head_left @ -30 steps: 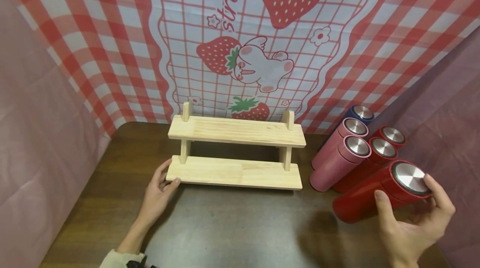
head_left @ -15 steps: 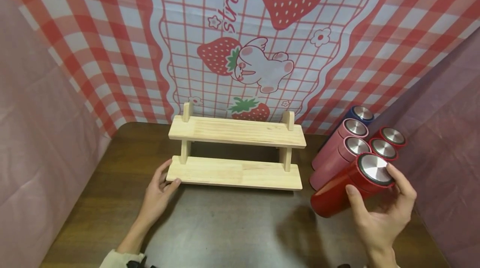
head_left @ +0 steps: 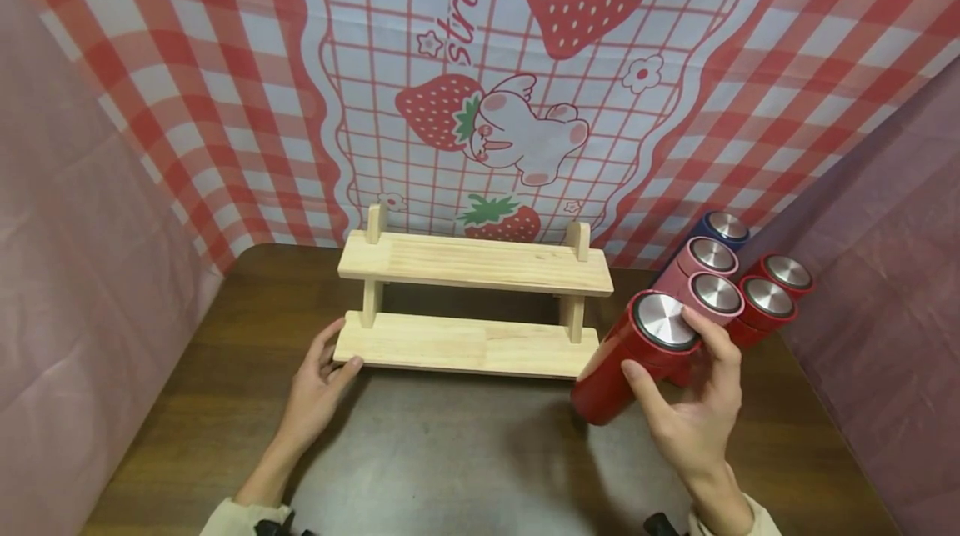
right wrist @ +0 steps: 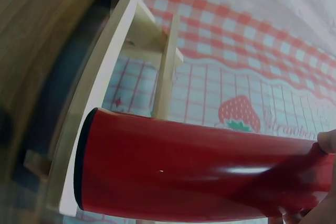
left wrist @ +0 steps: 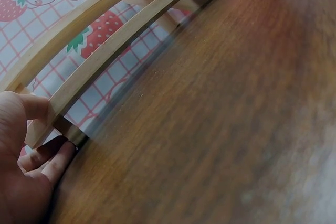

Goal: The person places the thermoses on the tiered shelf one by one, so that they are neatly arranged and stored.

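A red thermos flask (head_left: 617, 371) with a silver lid is gripped near its top by my right hand (head_left: 693, 411), thumb on the near side and fingers round the far side. It tilts, its base to the left, overlapping the right end of the lower shelf in the head view. In the right wrist view the flask's base (right wrist: 86, 161) is beside the shelf board (right wrist: 97, 74). My left hand (head_left: 318, 390) pinches the left end of the two-tier wooden rack (head_left: 465, 344); the left wrist view shows the thumb (left wrist: 37, 106) on the board and fingers beneath it.
Several more flasks stand at the right: a blue flask (head_left: 726, 226), pink flasks (head_left: 682, 269) and red flasks (head_left: 761, 315). A strawberry-print cloth (head_left: 487, 102) hangs behind the brown table (head_left: 420, 453), with pink curtains (head_left: 885, 269) at the sides.
My right hand has carried the red thermos flask leftward, from the right side of the table to the rack's right end. The left hand and rack have stayed in place.
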`<state>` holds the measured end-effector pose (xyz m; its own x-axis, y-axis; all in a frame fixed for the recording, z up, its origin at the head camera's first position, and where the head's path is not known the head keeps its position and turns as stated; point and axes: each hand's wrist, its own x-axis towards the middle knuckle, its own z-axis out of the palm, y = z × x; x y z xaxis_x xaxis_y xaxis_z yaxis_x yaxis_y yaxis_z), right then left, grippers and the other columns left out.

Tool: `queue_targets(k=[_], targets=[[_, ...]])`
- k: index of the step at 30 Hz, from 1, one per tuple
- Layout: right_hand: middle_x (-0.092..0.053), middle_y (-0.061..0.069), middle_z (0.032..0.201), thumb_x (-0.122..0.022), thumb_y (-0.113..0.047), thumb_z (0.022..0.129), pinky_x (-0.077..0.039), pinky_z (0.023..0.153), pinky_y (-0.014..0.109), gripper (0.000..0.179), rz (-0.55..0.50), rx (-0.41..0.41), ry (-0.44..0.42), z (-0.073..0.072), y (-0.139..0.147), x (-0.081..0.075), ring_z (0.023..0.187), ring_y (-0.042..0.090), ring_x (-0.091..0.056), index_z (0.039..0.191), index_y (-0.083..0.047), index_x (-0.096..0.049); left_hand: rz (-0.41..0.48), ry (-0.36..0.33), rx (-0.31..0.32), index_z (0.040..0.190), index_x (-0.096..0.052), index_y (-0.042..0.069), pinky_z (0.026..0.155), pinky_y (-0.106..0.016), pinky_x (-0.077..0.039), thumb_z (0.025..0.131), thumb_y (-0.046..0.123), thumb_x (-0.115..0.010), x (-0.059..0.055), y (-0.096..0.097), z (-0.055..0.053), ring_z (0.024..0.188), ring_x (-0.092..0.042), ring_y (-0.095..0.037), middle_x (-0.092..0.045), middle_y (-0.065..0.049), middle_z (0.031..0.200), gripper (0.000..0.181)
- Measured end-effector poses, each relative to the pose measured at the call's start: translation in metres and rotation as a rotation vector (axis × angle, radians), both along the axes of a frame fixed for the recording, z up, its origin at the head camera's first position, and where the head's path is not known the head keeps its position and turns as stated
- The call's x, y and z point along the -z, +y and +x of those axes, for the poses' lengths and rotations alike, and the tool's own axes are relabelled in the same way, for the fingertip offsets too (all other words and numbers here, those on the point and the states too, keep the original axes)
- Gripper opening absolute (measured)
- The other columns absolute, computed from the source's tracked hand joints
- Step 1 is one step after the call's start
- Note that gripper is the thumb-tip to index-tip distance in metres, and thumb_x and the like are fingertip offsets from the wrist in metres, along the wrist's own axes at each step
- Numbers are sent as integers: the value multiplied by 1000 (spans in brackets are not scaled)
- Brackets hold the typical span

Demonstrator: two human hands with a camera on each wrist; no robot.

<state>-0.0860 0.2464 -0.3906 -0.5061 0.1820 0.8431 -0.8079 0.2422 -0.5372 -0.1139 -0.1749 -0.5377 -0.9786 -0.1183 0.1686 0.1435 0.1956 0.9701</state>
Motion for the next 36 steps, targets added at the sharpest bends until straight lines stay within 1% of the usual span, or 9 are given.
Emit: queue_targets(k=[5,13,16,20,24,27,29,33,36], targets=[[-66,12,137,-95,-16,90,-56,102,22,80,45,-26,5,-8,-10,3,120,20,-67,138,27,-48,29,21,17,167,-44,5,97,-9,-52,106,12,-76,4,-1,-1,124,-63,-1,-57,-38,154,69],[-66,11,142,-93,-30,94,-55,109,24,87,93,-85,-15,-17,-23,2,125,19,-67,139,28,-47,33,51,23,168,-48,16,97,-12,-52,105,18,-80,38,-12,-15,130,-65,-9,-60,-32,155,70],[-65,14,143,-93,-25,94,-57,107,24,85,75,-125,-23,-20,-28,-1,125,21,-68,141,27,-45,33,89,23,167,-48,13,95,-11,-52,105,18,-79,34,-11,-13,129,-66,-10,-59,-35,153,69],[-64,16,143,-93,-15,93,-60,103,25,82,40,-190,-42,-25,-35,-6,124,23,-69,144,26,-43,21,82,15,166,-48,9,95,-10,-53,106,17,-78,15,-6,-6,125,-65,-6,-58,-39,151,67],[-65,15,143,-92,-23,95,-59,106,26,81,74,-174,-46,-32,-43,-13,124,22,-70,144,24,-46,13,11,8,167,-45,6,96,-9,-52,107,11,-75,1,-2,-2,125,-63,-1,-57,-36,155,67],[-66,14,141,-91,-30,96,-58,106,27,82,96,-150,-42,-39,-49,-18,123,21,-70,144,21,-49,8,-42,5,169,-42,6,98,-8,-50,108,8,-74,-3,-1,-1,126,-58,5,-55,-32,160,69],[-67,14,139,-91,-27,96,-59,103,27,80,77,-159,-42,-44,-54,-22,121,22,-70,145,21,-49,8,-59,2,169,-41,6,99,-7,-49,108,8,-73,-4,-1,-1,125,-57,10,-54,-30,162,69],[-68,15,138,-91,-18,95,-63,96,27,77,21,-190,-58,-52,-63,-27,118,25,-71,147,19,-48,29,-47,9,169,-42,4,99,-8,-50,108,5,-73,-4,0,-1,124,-56,13,-54,-31,161,69],[-67,14,140,-90,-19,96,-61,99,29,76,14,-183,-69,-57,-68,-29,119,26,-69,148,17,-48,43,-33,16,168,-41,2,99,-9,-51,107,3,-72,-3,1,-1,124,-57,13,-54,-32,160,68]])
